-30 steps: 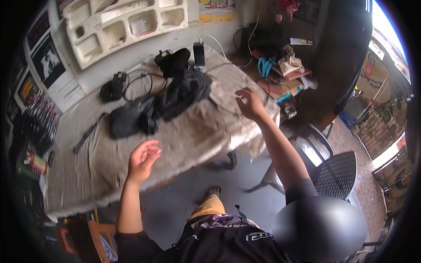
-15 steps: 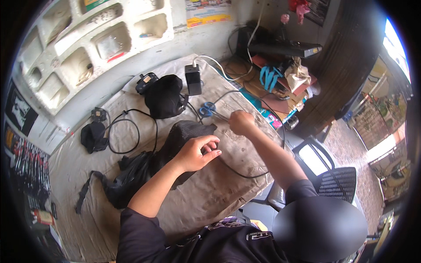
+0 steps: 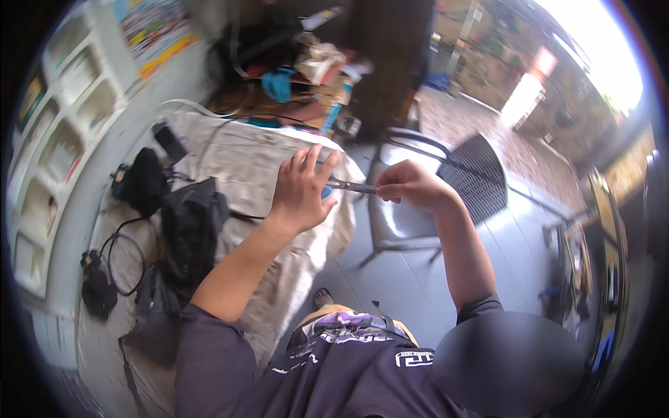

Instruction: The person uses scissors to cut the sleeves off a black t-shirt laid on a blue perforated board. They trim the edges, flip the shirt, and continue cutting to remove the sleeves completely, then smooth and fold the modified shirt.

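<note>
A: Start with the hands. What's the left one doing?
B: Left hand [image 3: 300, 190]: back toward the camera, fingers up and spread, thumb apart. Sits at the blue handles of a pair of scissors [image 3: 357, 187], covering part of them. Whether the palm bears on them, cannot tell.
A: And the right?
B: Right hand [image 3: 417, 185] pinched, thumb and fingers closed on the blade end. Handles point left, blades right, scissors nearly level across the view.
A: Where exactly are the scissors?
B: Between the two hands, by the near-right corner of the worktop [image 3: 226, 152]. Seen against the cloth edge and the chair [image 3: 397, 217] beyond. Height above either: unclear.
A: What's on the worktop?
B: Beige, creased cloth over it. Left of the left forearm, a limp black bag [image 3: 194, 226]. Behind that, a rounded black bundle [image 3: 146, 182] and a black box [image 3: 169, 142], near each other. A looped black cable [image 3: 144, 261] farther left, running by a small dark pouch [image 3: 99, 289].
A: Beyond the far edge?
B: A cluttered pile: blue straps [image 3: 277, 85], crumpled cream cloth [image 3: 318, 63]. Blurred there.
A: Walls?
B: White compartment rack [image 3: 61, 110] at left; colourful poster [image 3: 155, 38] beside it.
</note>
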{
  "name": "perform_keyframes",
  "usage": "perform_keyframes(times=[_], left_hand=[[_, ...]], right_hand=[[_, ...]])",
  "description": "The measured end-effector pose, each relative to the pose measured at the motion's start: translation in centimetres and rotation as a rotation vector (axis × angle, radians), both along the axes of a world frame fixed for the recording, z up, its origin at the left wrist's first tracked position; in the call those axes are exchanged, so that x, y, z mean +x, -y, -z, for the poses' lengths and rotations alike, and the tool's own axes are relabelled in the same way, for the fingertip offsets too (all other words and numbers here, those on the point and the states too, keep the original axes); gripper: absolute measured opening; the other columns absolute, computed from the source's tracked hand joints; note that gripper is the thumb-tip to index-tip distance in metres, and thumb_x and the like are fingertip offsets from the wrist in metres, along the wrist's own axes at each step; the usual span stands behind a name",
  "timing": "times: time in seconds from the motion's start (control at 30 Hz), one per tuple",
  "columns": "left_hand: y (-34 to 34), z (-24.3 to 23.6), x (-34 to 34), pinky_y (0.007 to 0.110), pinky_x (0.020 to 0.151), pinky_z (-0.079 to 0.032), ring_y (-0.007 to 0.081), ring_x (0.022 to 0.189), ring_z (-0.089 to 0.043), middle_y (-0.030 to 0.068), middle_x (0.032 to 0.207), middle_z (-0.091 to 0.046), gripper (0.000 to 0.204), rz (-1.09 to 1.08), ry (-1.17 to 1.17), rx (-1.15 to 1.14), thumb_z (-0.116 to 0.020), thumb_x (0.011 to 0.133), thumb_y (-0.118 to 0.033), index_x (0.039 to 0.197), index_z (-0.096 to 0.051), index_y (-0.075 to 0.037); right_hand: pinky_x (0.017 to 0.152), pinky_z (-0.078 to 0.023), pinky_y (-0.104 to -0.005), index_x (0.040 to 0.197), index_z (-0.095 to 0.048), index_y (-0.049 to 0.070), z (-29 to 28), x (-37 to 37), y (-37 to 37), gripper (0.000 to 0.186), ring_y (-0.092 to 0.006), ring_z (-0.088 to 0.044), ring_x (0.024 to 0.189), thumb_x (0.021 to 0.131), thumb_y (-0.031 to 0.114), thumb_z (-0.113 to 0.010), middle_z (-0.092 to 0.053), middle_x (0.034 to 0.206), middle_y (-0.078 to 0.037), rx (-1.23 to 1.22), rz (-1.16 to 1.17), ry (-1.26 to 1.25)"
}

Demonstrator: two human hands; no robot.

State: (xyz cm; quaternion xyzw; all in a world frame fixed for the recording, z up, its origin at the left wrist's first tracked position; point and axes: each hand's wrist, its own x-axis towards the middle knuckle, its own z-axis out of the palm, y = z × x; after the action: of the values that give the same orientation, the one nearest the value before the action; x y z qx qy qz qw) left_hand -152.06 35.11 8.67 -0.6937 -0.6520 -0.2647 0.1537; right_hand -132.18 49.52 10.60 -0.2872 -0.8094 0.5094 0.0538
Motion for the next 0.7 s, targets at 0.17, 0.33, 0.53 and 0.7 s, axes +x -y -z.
perform_keyframes(times=[0.17, 0.33, 0.53, 0.7], left_hand=[[-2.5, 1.0, 15.9, 0.039, 0.077, -0.049, 0.0327, 0.086, -0.059, 0.0121, 0.1, -0.061, 0.035, 0.332, 0.294, -0.293, -0.065, 0.07, -0.014, 0.105, -0.062, -0.012], [-0.9, 4.0, 37.2, 0.032, 0.066, -0.05, 0.0216, 0.082, -0.065, 0.0097, 0.088, -0.064, 0.029, 0.802, 1.114, -1.045, -0.055, 0.09, -0.032, 0.099, -0.061, -0.006], [7.1, 8.1, 61.7, 0.031, 0.064, -0.052, 0.0218, 0.074, -0.065, 0.0119, 0.092, -0.063, 0.043, 1.021, 1.433, -1.615, -0.043, 0.095, -0.044, 0.102, -0.053, -0.003], [16.2, 12.7, 78.3, 0.03, 0.059, -0.051, 0.0166, 0.068, -0.06, 0.0077, 0.083, -0.06, 0.05, 1.047, 1.213, -1.762, -0.042, 0.094, -0.049, 0.094, -0.057, -0.002]], right_hand=[[0.061, -0.045, -0.0252, 0.085, -0.067, 0.001, 1.3, 20.7, 6.0, 0.039, -0.0103, -0.056, 0.064, 0.088, 0.04, -0.061, -0.063, 0.071, -0.003, -0.291, 0.452, -0.33], [0.067, -0.046, -0.025, 0.097, -0.064, 0.002, 7.7, 40.0, 20.5, 0.033, -0.0119, -0.057, 0.071, 0.091, 0.032, -0.056, -0.064, 0.082, -0.005, -0.181, 1.021, -0.659], [0.068, -0.049, -0.0267, 0.099, -0.062, 0.001, 9.9, 52.3, 35.9, 0.017, -0.0138, -0.06, 0.076, 0.083, 0.006, -0.062, -0.063, 0.088, -0.006, 0.285, 1.572, -0.387], [0.069, -0.05, -0.0332, 0.104, -0.06, 0.005, 11.9, 63.0, 44.3, 0.031, -0.0221, -0.062, 0.076, 0.074, 0.009, -0.068, -0.061, 0.084, -0.009, 0.541, 1.784, 0.008]])
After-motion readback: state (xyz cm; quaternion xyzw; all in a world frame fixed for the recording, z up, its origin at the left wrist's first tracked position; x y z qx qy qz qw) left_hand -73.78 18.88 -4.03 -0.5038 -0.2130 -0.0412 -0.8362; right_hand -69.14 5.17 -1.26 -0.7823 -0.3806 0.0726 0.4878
